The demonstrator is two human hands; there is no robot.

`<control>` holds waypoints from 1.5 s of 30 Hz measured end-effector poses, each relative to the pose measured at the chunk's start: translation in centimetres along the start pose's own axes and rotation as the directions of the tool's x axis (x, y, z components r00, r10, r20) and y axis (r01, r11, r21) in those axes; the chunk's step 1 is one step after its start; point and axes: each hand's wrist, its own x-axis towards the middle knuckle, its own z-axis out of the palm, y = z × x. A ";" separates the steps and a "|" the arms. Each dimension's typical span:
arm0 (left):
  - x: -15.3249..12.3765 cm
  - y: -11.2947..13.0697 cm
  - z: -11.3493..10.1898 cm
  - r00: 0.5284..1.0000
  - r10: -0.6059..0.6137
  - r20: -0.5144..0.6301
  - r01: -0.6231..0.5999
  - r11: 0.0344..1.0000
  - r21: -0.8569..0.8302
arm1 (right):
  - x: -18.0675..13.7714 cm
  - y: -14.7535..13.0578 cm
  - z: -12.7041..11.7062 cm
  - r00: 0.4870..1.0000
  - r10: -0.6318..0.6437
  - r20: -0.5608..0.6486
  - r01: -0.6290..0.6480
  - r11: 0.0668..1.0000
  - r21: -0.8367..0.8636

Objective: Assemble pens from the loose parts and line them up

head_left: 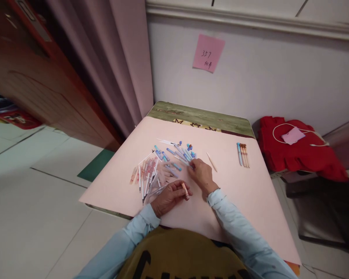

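My left hand pinches a short peach-coloured pen barrel between thumb and fingers, low over the table. Beyond it, my right hand reaches down to the edge of a pile of blue and lilac pen barrels. Its fingers are curled together, and what they grip is hidden. Left of the hands lie pinkish patterned pen barrels and white ink refills with dark tips, beside a clear plastic bag. Small blue caps sit at the pile's far side.
One peach pen part lies apart, right of the pile. Several assembled pens, one blue and others peach with brown tops, stand in a row on the right of the pink-covered table. A red cloth lies beyond the right edge.
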 end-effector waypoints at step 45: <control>1.5 -0.9 2.0 0.992 0.125 0.018 -0.124 0.991 -0.039 | 5.3 -1.0 0.9 0.998 0.064 0.030 -0.061 0.993 -0.105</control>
